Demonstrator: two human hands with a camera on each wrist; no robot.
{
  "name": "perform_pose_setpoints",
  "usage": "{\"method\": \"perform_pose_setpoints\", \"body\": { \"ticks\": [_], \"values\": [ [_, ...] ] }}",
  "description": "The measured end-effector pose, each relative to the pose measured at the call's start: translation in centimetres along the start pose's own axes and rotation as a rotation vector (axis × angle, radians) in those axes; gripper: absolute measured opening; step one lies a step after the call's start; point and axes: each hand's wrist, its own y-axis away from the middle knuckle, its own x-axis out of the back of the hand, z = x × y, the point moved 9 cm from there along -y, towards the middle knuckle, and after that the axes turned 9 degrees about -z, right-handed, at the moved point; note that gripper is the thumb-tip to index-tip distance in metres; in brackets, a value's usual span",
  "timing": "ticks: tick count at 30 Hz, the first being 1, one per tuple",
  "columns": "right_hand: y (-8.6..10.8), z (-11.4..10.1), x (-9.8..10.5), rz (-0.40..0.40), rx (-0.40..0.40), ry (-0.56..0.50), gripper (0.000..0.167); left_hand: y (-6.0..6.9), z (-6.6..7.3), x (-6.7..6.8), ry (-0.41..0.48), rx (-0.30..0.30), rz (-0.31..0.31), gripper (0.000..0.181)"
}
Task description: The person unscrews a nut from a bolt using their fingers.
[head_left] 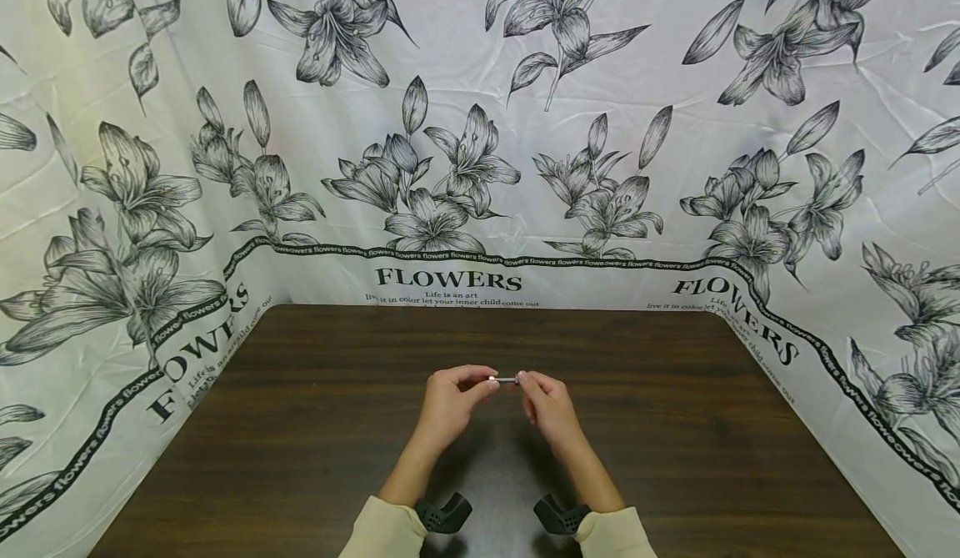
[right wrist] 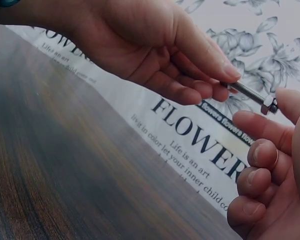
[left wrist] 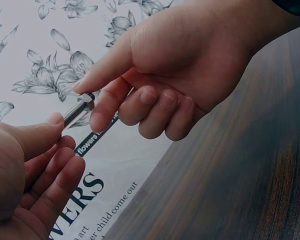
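Observation:
A slim silver threaded bolt (head_left: 506, 380) lies roughly level between the two hands, above the table. My left hand (head_left: 448, 408) pinches one end with thumb and fingertips, which hide that end. A hexagonal nut (right wrist: 268, 104) sits around the shaft near the other end, with a short bit projecting beyond it. Thumb and index finger of my right hand (head_left: 557, 416) pinch at this nut end; the remaining fingers are curled in toward the palm. In the left wrist view, bare thread (left wrist: 76, 114) shows between the left thumb and the nut.
A dark wood-grain table (head_left: 300, 458) lies under both hands. White cloth (head_left: 450, 7) with black flower drawings and lettering surrounds its back and sides. Black devices are strapped at the left wrist (head_left: 444, 514) and the right wrist (head_left: 560, 515).

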Motion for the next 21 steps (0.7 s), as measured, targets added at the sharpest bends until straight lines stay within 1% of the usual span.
{"method": "perform_pose_setpoints", "body": {
  "ticks": [4, 10, 15, 21],
  "values": [
    [-0.07, -0.10, -0.03, -0.006, -0.001, -0.015, 0.030, -0.04, -0.02, -0.02, 0.008, 0.000, -0.002, 0.011],
    [-0.05, -0.08, 0.00, -0.006, -0.006, -0.050, 0.024, -0.03, -0.15, 0.02, 0.015, 0.000, 0.002, 0.010],
    [-0.02, -0.04, -0.09, -0.018, 0.003, -0.110, 0.019, -0.01, -0.14, 0.14, 0.017, 0.004, 0.010, 0.011],
    [-0.04, -0.01, -0.13, -0.041, 0.013, -0.151, 0.020, -0.02, -0.08, 0.17, 0.014, 0.005, 0.007, 0.013]
  ]
}}
